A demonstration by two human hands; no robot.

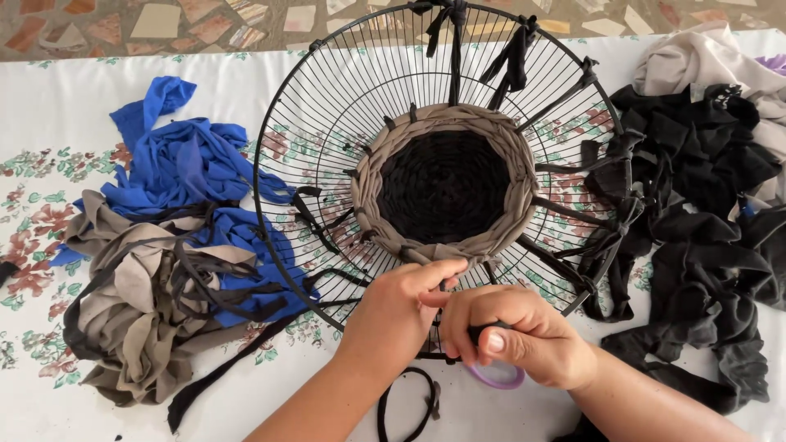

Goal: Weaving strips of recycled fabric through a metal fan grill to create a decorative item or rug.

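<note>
A round black wire fan guard (327,106) lies on the floral tabletop (49,106), a black woven disc (444,187) edged with taupe strips (514,155) at its centre. The left hand (401,315) pinches a strip at the weave's near edge; the right hand (524,336) is closed around a black strip and a lilac ring (499,378).

No packages, labels, signs or screens in view. Nothing on the cloth-covered surface bears a tag or printed panel.
</note>
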